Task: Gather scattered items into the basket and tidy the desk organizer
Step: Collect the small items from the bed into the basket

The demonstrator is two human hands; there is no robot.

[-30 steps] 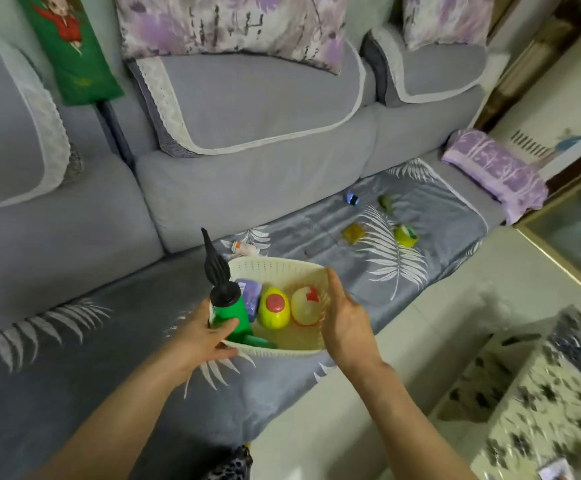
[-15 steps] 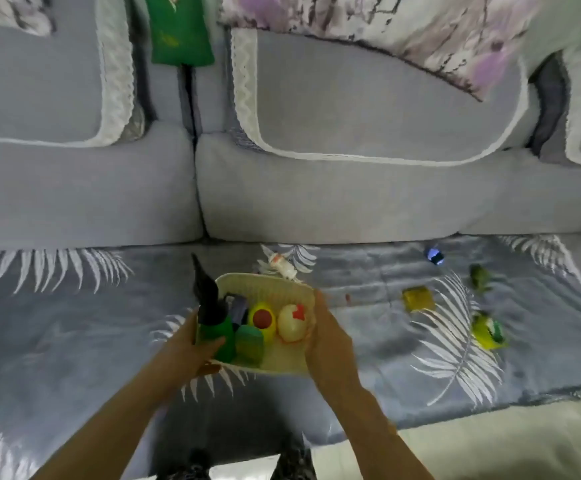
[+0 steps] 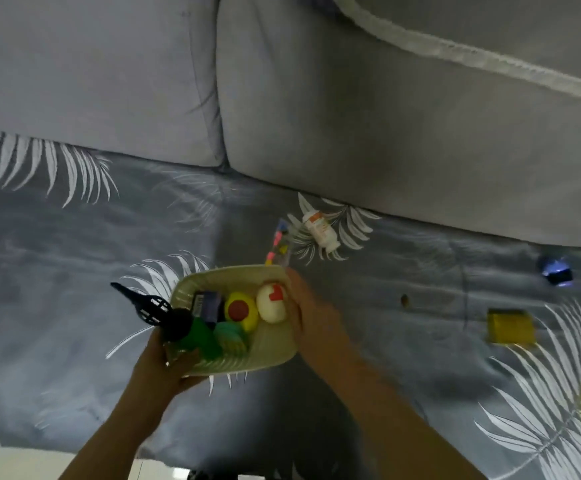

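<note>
Head view, looking down at a grey sofa seat printed with white fern leaves. The left hand is closed around the near-left corner of a cream plastic basket, fingers under its rim, beside a green bottle with a black pointed nozzle that leans out toward 10 o'clock. The right hand presses flat against the basket's right wall, fingers curled over the edge.

Inside the basket lie a blue box, a yellow ball with a red spot, a white ball with a red heart and a teal piece.

Compared with half a second ago, the view has closed in and the basket now sits tilted toward 1 o'clock. A strip of coloured pieces, hidden before, shows just past the basket's far rim. A small white bottle lies at 1 o'clock. Well off at 3 o'clock sit a yellow block and a blue object, blurred.
</note>
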